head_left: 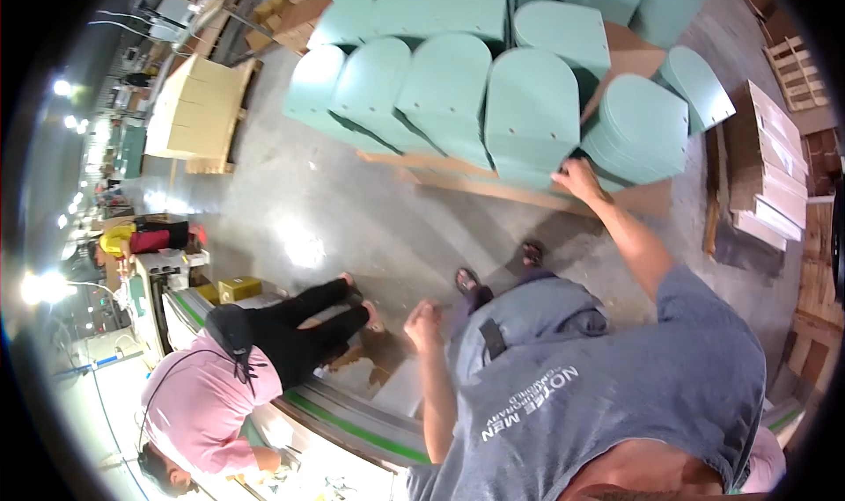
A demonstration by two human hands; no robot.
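Observation:
Stacks of light green panels with rounded far ends and small holes near their straight edges stand in front of me. My right hand (579,181) reaches to the near right corner of one stack (532,105), its fingers curled at the panel edge. Just to the right of that hand is another stack of the same panels (641,127). My left hand (424,325) hangs in the air over the floor, away from the panels, with its fingers curled in and nothing visible in them.
Brown cardboard (493,189) lies under the stacks on the grey floor (264,211). A person in a pink shirt (211,387) bends over a green-edged conveyor (352,426) at left. Cartons on a pallet (198,109) stand far left; flat boxes (770,162) are stacked at right.

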